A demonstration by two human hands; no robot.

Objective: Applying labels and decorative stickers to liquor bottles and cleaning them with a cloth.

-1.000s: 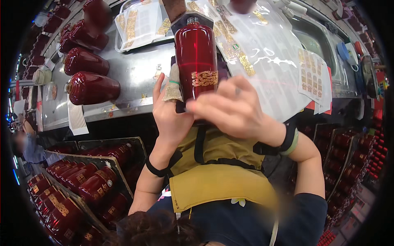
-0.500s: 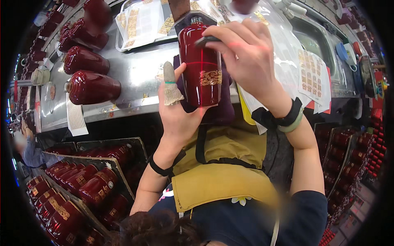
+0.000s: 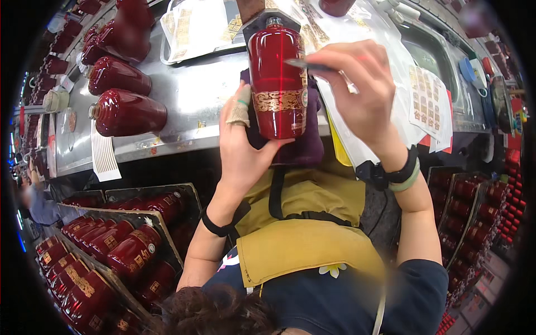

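Note:
A glossy dark red bottle (image 3: 273, 72) lies on a purple cloth pad (image 3: 312, 123), its neck pointing away from me. A gold patterned band (image 3: 273, 101) crosses its lower part, and more gold marks run along its right side. Thin red light lines fall on the glass. My left hand (image 3: 243, 139) is closed round the bottle's lower left side and base, a cloth cover on one finger. In my right hand (image 3: 360, 84) are dark tweezers (image 3: 304, 65) with a silver tip, close to the bottle's right side; whether they touch it I cannot tell.
More red bottles (image 3: 128, 111) lie on the metal table at left, near a striped paper strip (image 3: 105, 156). A tray (image 3: 206, 60) with gold sticker sheets is behind. Another sticker sheet (image 3: 427, 100) lies at right, near a sink (image 3: 430, 56). Crates (image 3: 162, 223) of bottles flank me below.
The bottle has turned, bringing the gold band round to the front. My right hand has moved right and slightly down with the tweezers. My left fingers have shifted along the bottle's side.

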